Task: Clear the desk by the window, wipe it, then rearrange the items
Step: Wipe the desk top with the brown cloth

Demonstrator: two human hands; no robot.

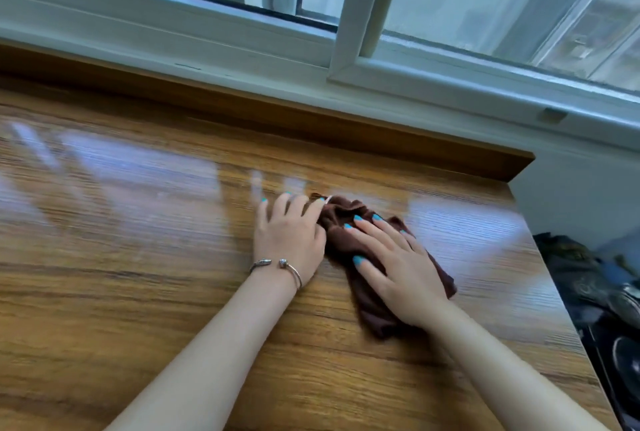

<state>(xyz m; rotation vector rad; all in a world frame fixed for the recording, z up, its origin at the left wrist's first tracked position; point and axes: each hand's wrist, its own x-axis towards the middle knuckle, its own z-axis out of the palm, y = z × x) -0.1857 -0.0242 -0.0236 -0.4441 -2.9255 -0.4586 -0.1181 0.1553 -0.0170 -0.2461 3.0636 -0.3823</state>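
Wiping the wooden bench (138, 292)
Right hand (398, 268), fingers spread, is pressing the brown cloth (349, 240) flat; left hand (287, 236) is lying open beside it.

cloth: a dark brown cloth (349, 243) lies bunched on the counter (138, 257), toward its right end
right hand (398, 268): flat on the cloth, fingers straight and spread
left hand (289, 236): palm down on the counter, touching the cloth's left edge
bracelet (277, 266): on the left wrist
window (346, 32): white frame, just behind the counter
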